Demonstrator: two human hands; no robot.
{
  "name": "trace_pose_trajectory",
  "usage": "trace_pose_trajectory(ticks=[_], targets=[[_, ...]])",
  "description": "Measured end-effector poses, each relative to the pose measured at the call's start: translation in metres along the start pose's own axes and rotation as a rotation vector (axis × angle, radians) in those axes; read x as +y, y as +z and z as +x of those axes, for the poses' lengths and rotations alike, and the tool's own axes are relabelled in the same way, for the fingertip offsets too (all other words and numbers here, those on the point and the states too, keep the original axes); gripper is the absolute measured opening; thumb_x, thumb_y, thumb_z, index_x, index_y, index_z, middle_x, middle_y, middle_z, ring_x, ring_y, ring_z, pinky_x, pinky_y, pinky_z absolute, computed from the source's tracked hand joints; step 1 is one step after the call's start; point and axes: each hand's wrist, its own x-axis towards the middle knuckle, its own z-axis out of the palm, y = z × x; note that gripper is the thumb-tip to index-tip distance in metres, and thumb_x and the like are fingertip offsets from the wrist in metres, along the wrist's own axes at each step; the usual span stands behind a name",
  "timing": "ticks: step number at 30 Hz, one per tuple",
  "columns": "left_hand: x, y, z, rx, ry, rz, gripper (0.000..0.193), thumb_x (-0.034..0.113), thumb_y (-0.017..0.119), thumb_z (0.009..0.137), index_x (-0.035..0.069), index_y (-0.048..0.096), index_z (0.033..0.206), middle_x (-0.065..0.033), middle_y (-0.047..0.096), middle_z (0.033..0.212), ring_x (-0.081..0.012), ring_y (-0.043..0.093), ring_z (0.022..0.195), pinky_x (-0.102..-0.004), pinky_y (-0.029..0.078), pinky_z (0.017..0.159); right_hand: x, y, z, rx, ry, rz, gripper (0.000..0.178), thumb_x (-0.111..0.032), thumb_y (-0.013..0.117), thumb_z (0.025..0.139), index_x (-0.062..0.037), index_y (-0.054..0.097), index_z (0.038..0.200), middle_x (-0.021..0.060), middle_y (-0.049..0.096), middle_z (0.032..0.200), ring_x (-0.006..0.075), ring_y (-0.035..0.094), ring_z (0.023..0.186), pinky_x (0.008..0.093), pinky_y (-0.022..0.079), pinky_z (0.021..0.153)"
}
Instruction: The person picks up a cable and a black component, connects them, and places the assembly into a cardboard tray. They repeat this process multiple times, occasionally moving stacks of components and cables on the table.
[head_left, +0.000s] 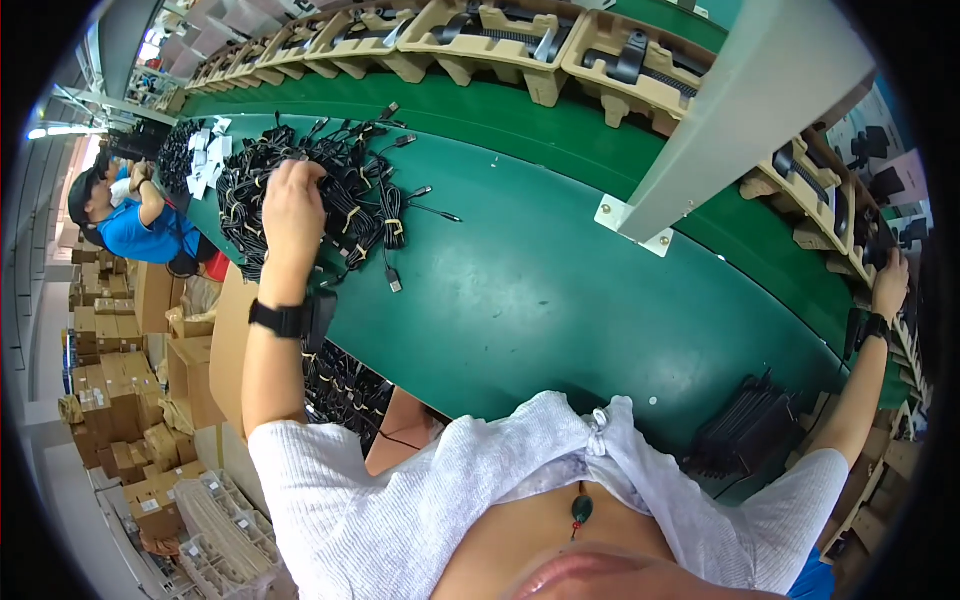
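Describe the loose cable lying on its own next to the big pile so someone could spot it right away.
Start at the green table and find the heap of bundled black cables under the person's left hand. At the heap's near right edge, a single black cable end trails onto bare green, tipped with a small plug. Unlike its neighbours, it lies stretched out rather than coiled and tied with a yellowish band.

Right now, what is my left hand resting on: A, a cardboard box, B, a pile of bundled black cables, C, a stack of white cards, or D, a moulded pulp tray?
B: the left hand lies on top of the pile of bundled black cables on the green table, fingers curled into the coils.
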Motion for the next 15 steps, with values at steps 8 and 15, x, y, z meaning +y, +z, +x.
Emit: trace_pose_trajectory(ticks=[8, 15], targets=[[0.07, 0.023, -0.057, -0.141, -0.057, 0.096, 0.051, 0.038, 0.07, 0.075, -0.001, 0.056, 0.106, -0.0118, 0.057, 0.089, -0.0283, 0.055, 0.089, -0.0362, 0.048, 0.072, -0.04, -0.047, -0.008, -0.233, 0.051, 0.143, 0.032, -0.016, 0.047, 0.089, -0.0045, 0.052, 0.119, 0.0219, 0.054, 0.121, 0.0386, 0.052, 0.109, 0.0456, 0.044, 0.087], [0.073, 0.047, -0.069, -0.104, -0.112, -0.006, 0.041, 0.011, 0.068, 0.074, 0.003, 0.055, 0.112, -0.0117, 0.058, 0.095, -0.0316, 0.052, 0.099, -0.0388, 0.041, 0.086, -0.056, -0.104, -0.069, -0.195, -0.017, 0.234, 0.035, -0.016, 0.055, 0.087, -0.0088, 0.053, 0.12, 0.0125, 0.055, 0.122, 0.0337, 0.054, 0.106, 0.0444, 0.046, 0.085]])
